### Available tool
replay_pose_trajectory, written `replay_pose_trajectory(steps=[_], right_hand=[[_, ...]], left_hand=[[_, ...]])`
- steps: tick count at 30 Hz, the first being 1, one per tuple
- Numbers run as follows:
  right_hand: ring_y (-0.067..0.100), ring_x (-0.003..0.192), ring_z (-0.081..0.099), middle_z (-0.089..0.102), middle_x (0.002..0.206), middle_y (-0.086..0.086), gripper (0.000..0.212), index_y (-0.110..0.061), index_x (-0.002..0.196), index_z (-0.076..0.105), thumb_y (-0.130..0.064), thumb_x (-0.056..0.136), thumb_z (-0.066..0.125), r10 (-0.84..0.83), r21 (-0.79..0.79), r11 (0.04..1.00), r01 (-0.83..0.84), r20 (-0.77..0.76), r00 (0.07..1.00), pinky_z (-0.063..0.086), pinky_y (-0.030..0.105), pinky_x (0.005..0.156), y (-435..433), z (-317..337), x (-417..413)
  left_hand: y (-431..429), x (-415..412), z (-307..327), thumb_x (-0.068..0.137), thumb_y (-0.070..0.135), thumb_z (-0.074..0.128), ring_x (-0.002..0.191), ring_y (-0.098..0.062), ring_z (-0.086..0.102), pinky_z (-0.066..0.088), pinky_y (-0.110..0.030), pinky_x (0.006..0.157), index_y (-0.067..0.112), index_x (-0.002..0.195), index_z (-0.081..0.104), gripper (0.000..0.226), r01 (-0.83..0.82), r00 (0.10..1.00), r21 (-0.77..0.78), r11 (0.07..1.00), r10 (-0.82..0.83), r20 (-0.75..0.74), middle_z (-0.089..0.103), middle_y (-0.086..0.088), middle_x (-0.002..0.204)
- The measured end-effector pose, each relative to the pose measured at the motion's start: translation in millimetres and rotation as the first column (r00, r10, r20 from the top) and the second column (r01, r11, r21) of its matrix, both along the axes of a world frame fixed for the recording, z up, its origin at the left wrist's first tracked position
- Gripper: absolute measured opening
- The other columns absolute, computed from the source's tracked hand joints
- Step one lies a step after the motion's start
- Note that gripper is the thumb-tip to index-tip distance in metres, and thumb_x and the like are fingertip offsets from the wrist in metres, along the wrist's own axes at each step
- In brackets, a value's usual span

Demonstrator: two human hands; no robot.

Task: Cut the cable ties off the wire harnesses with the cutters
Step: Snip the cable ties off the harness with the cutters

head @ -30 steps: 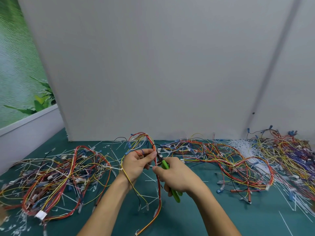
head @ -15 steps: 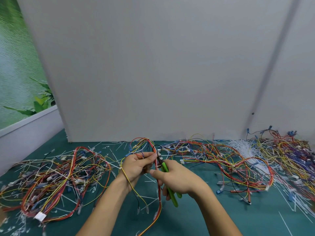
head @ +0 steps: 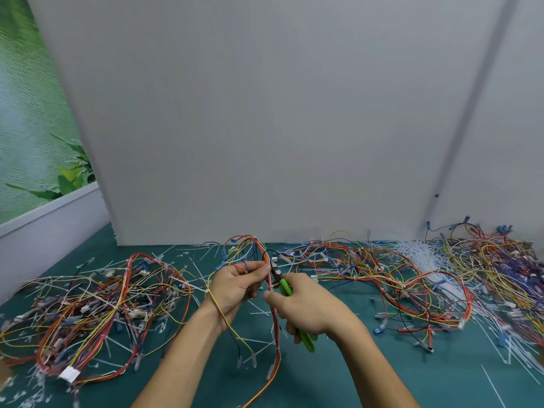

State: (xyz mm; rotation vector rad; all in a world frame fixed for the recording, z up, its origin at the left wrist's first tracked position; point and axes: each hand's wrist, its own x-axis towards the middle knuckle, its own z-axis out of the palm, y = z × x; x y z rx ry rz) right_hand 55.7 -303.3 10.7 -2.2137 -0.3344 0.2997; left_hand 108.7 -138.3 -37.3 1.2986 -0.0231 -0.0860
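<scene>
**Cutters at the held harness**

I see the left hand raised over the bench, its fingers pinching the harness upright. The right hand is curled tight round the green cutters, nose at the wires. I cannot make out the tie, and the palm hides most of the handles.

You have open mat at lower right of the frame; the left heap and right heap crowd both sides, and the panel blocks the back.

Grey panel, teal tabletop, leafy mural
</scene>
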Motion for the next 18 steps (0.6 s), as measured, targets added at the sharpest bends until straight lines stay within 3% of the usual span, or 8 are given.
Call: replay_pose_trajectory(steps=[7,12,16,18], right_hand=[[0.031,0.061,0.069,0.067,0.082,0.015,0.029,-0.012,0.092,0.049,-0.039,0.101,0.056,0.017,0.092,0.996,-0.01,-0.079,0.997,0.061,0.044,0.06,1.6,0.1,-1.4],[0.02,0.057,0.069,0.062,0.088,0.015,0.026,-0.016,0.088,0.047,-0.035,0.102,0.057,0.05,0.09,0.995,-0.041,-0.094,0.994,0.061,0.035,0.053,0.3,1.3,-2.4],[0.03,0.064,0.072,0.069,0.086,0.021,0.025,-0.016,0.089,0.048,-0.036,0.101,0.057,0.042,0.034,0.999,-0.04,-0.061,0.997,0.062,0.042,0.059,-0.3,0.8,-2.1],[0.024,0.057,0.07,0.067,0.081,0.015,0.024,-0.018,0.089,0.048,-0.037,0.101,0.057,0.031,0.023,0.999,-0.03,-0.04,0.999,0.062,0.041,0.056,-1.3,0.1,-1.4]], left_hand=[[-0.9,-0.2,0.9,0.067,0.025,0.081,0.048,-0.009,0.037,0.035,-0.022,0.052,0.0,0.098,0.075,0.04,0.005,1.0,0.012,1.0,-0.005,-0.005,0.047,0.002,0.053],[-1.0,-0.8,-0.4,0.065,0.023,0.082,0.045,-0.009,0.036,0.036,-0.019,0.046,-0.001,0.098,0.074,0.041,-0.003,0.999,0.003,1.0,0.004,-0.034,0.047,0.0,0.055],[0.0,-0.5,0.2,0.058,0.028,0.086,0.044,-0.01,0.038,0.037,-0.02,0.045,0.005,0.09,0.075,0.041,-0.007,0.998,0.009,1.0,0.008,-0.06,0.047,0.0,0.053],[0.2,-0.8,0.5,0.055,0.031,0.088,0.045,-0.01,0.038,0.037,-0.021,0.047,0.007,0.087,0.076,0.042,-0.009,0.998,0.015,1.0,0.01,-0.06,0.047,0.0,0.052]])
